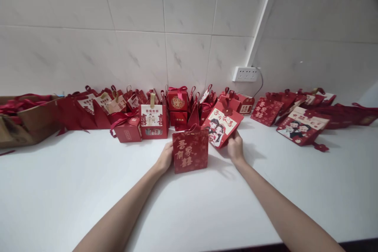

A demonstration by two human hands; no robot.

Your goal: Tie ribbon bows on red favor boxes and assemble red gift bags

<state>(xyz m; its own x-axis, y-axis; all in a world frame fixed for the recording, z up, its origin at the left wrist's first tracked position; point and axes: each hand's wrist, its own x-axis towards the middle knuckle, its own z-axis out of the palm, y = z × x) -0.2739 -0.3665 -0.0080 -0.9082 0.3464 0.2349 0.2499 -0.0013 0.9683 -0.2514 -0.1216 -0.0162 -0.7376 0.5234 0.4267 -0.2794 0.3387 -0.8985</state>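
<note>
My left hand (165, 158) is at the left edge of a dark red box with gold characters (190, 151), its fingers partly hidden behind it; the box stands upright on the white table. In my right hand (235, 147) is a red box with a cartoon couple (220, 126), tilted and gripped at its lower right side. This box leans just behind and to the right of the dark red one. A red box with a white label and a gold loop (153, 121) stands behind and to the left, beside a small red box with a ribbon (129, 130).
Rows of red gift boxes line the tiled wall. A cardboard box of red ribbons (35, 120) sits at the far left of the white table (88, 177). More boxes, one with a couple print (301, 126), are at the right. A power strip (245, 74) is on the wall.
</note>
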